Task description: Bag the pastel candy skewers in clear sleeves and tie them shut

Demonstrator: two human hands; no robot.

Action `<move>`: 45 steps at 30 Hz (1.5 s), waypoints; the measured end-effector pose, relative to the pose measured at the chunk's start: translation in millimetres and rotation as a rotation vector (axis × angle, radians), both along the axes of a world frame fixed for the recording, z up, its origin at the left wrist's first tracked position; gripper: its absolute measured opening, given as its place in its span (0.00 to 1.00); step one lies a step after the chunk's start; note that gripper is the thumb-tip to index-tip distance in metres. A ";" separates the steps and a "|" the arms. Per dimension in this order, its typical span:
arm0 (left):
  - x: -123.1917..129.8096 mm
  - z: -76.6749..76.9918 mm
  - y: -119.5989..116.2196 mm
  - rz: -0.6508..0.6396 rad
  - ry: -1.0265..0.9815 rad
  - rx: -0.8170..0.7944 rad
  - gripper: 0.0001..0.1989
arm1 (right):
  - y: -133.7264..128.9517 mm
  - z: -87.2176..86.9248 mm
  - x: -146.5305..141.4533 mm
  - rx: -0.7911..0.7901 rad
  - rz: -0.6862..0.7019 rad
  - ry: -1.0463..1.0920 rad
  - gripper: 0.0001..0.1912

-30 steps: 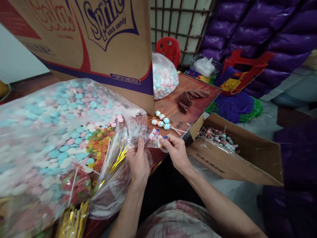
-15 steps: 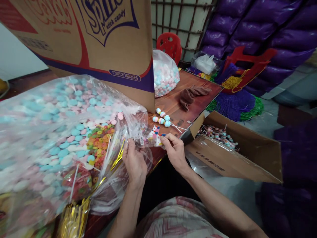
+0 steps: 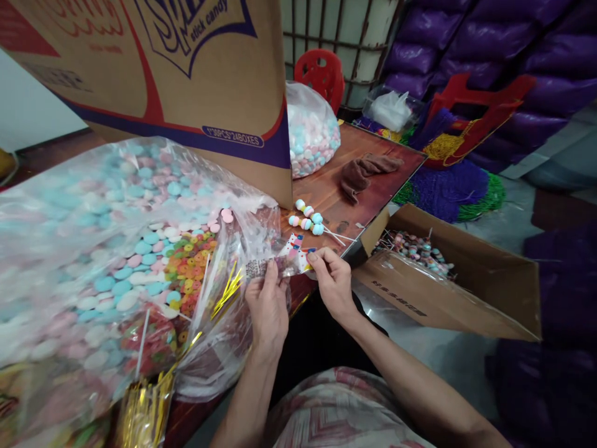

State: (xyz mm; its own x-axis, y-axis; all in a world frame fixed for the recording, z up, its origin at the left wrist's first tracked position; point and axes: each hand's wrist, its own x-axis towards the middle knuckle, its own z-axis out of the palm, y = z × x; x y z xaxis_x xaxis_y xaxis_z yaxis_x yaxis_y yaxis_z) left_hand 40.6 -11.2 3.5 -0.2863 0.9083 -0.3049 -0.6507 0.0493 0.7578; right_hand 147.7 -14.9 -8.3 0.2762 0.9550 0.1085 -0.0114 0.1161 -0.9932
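Observation:
Between my hands is a small clear printed wrapper (image 3: 285, 266) with a patterned end. My left hand (image 3: 269, 305) grips its left part, thumb on top. The fingers of my right hand (image 3: 332, 280) pinch its right end. Just beyond it, two candy skewers (image 3: 308, 219) of pink, blue and white balls lie on the wooden table (image 3: 326, 188), their white sticks pointing right. To the left, a big clear plastic bag holds pastel candies (image 3: 112, 285) and orange and green ring gummies (image 3: 189, 261). Gold twist ties (image 3: 227, 289) lie beside my left hand.
A tall cardboard box (image 3: 209, 81) stands behind the candy bag. Further back are a filled candy bag (image 3: 312, 134) and a brown cloth (image 3: 364, 174). An open carton (image 3: 448, 305) with finished skewers sits at the right. Red chairs (image 3: 321, 74) stand beyond.
My left hand has moved a little to the right along the wrapper, its thumb now further over it. My right hand still pinches the end. The view has shifted slightly.

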 end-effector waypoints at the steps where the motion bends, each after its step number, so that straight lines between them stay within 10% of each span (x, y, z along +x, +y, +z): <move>1: 0.4 -0.5 0.1 0.015 -0.001 -0.010 0.15 | -0.6 0.2 -0.8 0.001 0.000 -0.009 0.17; 12: -1.4 -6.9 3.0 0.062 0.214 0.020 0.15 | 4.8 7.8 -5.9 -0.069 0.073 0.046 0.12; 18: -0.2 3.4 -3.4 -0.172 0.122 0.006 0.16 | 7.5 6.2 -0.4 -0.038 0.003 0.013 0.14; 27: 1.9 -4.1 -1.9 0.009 0.179 -0.047 0.17 | 7.6 1.5 -6.6 -0.028 -0.023 -0.031 0.26; 34: -3.7 -0.6 1.5 -0.040 0.054 -0.074 0.14 | 10.8 1.6 2.9 -0.046 0.100 0.052 0.10; 45: -4.6 -3.7 -0.2 -0.143 0.050 -0.074 0.14 | 11.0 -9.5 9.9 -0.112 0.128 0.105 0.18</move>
State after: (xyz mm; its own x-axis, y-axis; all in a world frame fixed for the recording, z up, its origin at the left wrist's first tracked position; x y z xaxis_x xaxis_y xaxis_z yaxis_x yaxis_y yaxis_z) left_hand 36.0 -11.4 -0.2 -0.1728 0.9163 -0.3614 -0.5944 0.1956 0.7801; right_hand 157.6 -3.9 -17.8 0.1562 0.9874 -0.0239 -0.1232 -0.0045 -0.9924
